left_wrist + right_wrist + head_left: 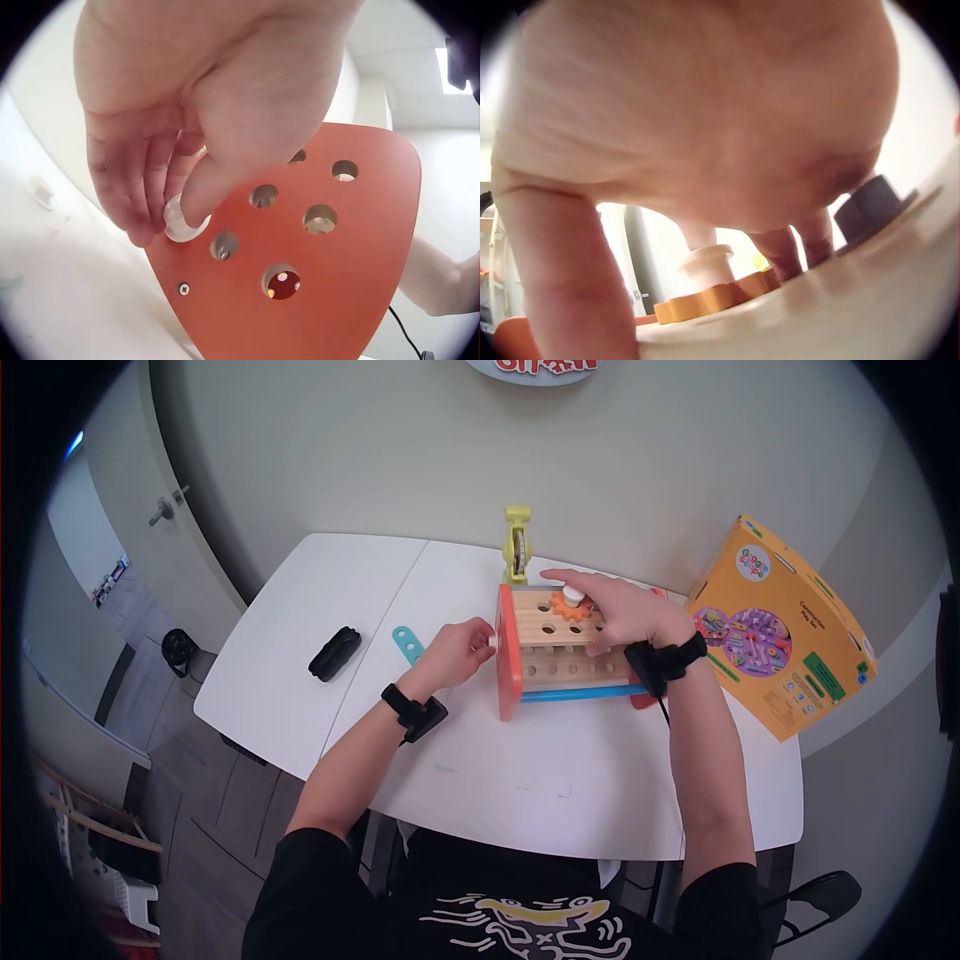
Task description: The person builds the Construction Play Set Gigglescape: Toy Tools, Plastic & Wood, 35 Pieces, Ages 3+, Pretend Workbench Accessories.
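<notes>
A wooden toy bench with holes [540, 630] stands on the table, its red end panel [300, 247] facing the left hand. The left hand [457, 652] pinches a white round piece [180, 221] between thumb and fingers at the panel's edge side. Over the top of the bench lies the right hand [630, 610], fingers spread down its far side and thumb on the near side. Beside its fingers an orange gear [712, 301] with a white peg [707, 266] sits on top. A dark grey piece [866, 211] is near the right fingers.
A yellow-green toy piece [516, 545] stands behind the bench. Left of the bench lie a teal strip with holes [407, 644] and a black case [335, 653]. A yellow box [780, 625] leans at the table's right side. A blue rod [575, 694] runs along the bench's lower front.
</notes>
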The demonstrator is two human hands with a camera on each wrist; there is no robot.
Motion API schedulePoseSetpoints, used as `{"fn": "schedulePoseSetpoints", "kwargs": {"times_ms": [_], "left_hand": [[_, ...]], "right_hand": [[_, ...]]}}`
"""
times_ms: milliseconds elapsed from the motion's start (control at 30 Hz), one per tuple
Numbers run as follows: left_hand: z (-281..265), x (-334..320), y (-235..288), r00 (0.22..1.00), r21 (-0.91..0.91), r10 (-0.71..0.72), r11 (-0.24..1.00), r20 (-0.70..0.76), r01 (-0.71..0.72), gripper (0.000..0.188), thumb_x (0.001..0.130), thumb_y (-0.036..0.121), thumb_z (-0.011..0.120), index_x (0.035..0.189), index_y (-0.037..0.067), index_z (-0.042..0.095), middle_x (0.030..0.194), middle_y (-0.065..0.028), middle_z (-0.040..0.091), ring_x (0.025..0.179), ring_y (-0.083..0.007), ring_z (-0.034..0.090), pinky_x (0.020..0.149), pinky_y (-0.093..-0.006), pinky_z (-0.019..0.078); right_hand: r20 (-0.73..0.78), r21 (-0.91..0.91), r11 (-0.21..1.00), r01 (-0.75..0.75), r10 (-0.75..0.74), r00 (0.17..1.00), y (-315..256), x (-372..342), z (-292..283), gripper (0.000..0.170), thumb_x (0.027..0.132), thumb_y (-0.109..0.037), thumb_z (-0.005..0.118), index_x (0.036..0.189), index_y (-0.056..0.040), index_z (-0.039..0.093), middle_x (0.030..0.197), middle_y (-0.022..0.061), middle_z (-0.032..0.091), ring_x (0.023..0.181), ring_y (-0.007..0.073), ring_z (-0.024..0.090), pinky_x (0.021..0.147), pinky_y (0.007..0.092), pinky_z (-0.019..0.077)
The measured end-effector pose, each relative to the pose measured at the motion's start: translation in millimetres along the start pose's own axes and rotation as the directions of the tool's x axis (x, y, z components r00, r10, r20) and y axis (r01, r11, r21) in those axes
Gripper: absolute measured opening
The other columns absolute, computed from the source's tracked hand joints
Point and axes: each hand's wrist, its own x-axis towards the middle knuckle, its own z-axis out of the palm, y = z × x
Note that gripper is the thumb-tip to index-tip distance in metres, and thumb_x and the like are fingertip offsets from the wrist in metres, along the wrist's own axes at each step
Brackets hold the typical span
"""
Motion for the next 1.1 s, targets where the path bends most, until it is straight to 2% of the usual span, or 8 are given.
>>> {"fn": "schedulePoseSetpoints", "kwargs": {"times_ms": [133, 567, 633, 733, 867, 933, 1033, 1100], "left_hand": [[5, 1, -12, 0.999, -0.034, 0.002, 0.999, 0.05, -0.001, 0.026, 0.093, 0.011, 0.071, 0.115, -0.002, 0.066, 0.097, -0.0159, 0.075, 0.09, -0.0265, 0.073, 0.083, -0.0373, 0.0575], [-17, -2, -7, 0.972, 0.077, 0.061, 0.994, 0.227, -0.08, 0.022, 0.09, 0.014, 0.073, 0.108, 0.0, 0.072, 0.1, -0.0142, 0.076, 0.09, -0.0276, 0.072, 0.081, -0.0372, 0.0572], [-25, 2, -8, 0.975, 0.068, 0.048, 0.996, 0.219, -0.064, 0.023, 0.09, 0.015, 0.073, 0.109, 0.0, 0.072, 0.101, -0.0143, 0.075, 0.091, -0.0287, 0.072, 0.082, -0.0383, 0.0571], [-32, 7, -26, 0.99, 0.372, 0.11, 0.925, -0.09, -0.069, 0.027, 0.091, 0.012, 0.07, 0.117, 0.004, 0.07, 0.118, -0.0148, 0.07, 0.109, -0.032, 0.067, 0.093, -0.0395, 0.0545], [-29, 13, -50, 0.989, 0.46, 0.13, 0.884, -0.064, -0.087, 0.028, 0.09, 0.012, 0.069, 0.117, 0.003, 0.07, 0.121, -0.0161, 0.068, 0.113, -0.0347, 0.064, 0.1, -0.0433, 0.052], [-25, 15, -54, 0.993, 0.491, 0.115, 0.865, 0.017, -0.108, 0.028, 0.09, 0.009, 0.069, 0.117, 0.002, 0.07, 0.121, -0.016, 0.068, 0.113, -0.0343, 0.064, 0.099, -0.0433, 0.0526], [-24, 24, -55, 0.992, 0.55, -0.002, 0.832, 0.128, -0.069, 0.03, 0.089, 0.006, 0.067, 0.119, 0.002, 0.069, 0.12, -0.0169, 0.067, 0.115, -0.0331, 0.062, 0.098, -0.043, 0.0529], [-22, 26, -58, 0.991, 0.55, 0.02, 0.83, 0.13, -0.089, 0.031, 0.089, 0.004, 0.066, 0.121, 0.002, 0.068, 0.119, -0.017, 0.067, 0.115, -0.0328, 0.062, 0.098, -0.0427, 0.0531]], "right_hand": [[0.171, 0.096, 0.975, -0.202, 0.184, 0.968, -10, 4, -4, 0.107, 0.061, 0.004, 0.078, 0.156, -0.0217, 0.037, 0.138, 0.0187, 0.059, 0.126, 0.0341, 0.057, 0.106, 0.0418, 0.0458], [0.25, 0.174, 0.955, -0.241, 0.193, 0.949, 6, 11, 4, 0.105, 0.061, 0.003, 0.079, 0.155, -0.0222, 0.04, 0.127, 0.0186, 0.063, 0.116, 0.0322, 0.06, 0.101, 0.0395, 0.0471], [0.18, 0.075, 0.983, -0.165, 0.149, 0.972, 5, 8, 3, 0.103, 0.062, -0.002, 0.081, 0.155, -0.0223, 0.042, 0.132, 0.0208, 0.062, 0.119, 0.0352, 0.061, 0.104, 0.041, 0.0473], [0.064, 0.008, 0.99, -0.143, 0.142, 0.988, -1, -5, 5, 0.1, 0.066, -0.012, 0.084, 0.155, -0.0232, 0.042, 0.139, 0.022, 0.059, 0.125, 0.0374, 0.058, 0.107, 0.0431, 0.0467], [-0.146, -0.037, 0.998, -0.057, 0.051, 0.988, -9, -25, 23, 0.094, 0.072, -0.021, 0.085, 0.156, -0.0198, 0.041, 0.144, 0.0203, 0.057, 0.13, 0.037, 0.055, 0.11, 0.043, 0.0455], [-0.345, -0.063, 0.998, -0.008, -0.014, 0.938, -20, -37, 30, 0.082, 0.081, -0.022, 0.079, 0.154, -0.0167, 0.043, 0.138, 0.0186, 0.06, 0.127, 0.036, 0.056, 0.106, 0.0435, 0.0474], [-0.51, -0.154, 0.972, 0.177, -0.231, 0.829, -16, -41, 46, 0.071, 0.084, -0.02, 0.075, 0.15, -0.0125, 0.048, 0.133, 0.0166, 0.062, 0.124, 0.0357, 0.056, 0.104, 0.0446, 0.0468], [-0.534, -0.157, 0.967, 0.203, -0.256, 0.806, -20, -45, 51, 0.067, 0.085, -0.019, 0.074, 0.147, -0.0113, 0.05, 0.131, 0.0158, 0.062, 0.122, 0.0354, 0.057, 0.104, 0.0451, 0.0465]]}}
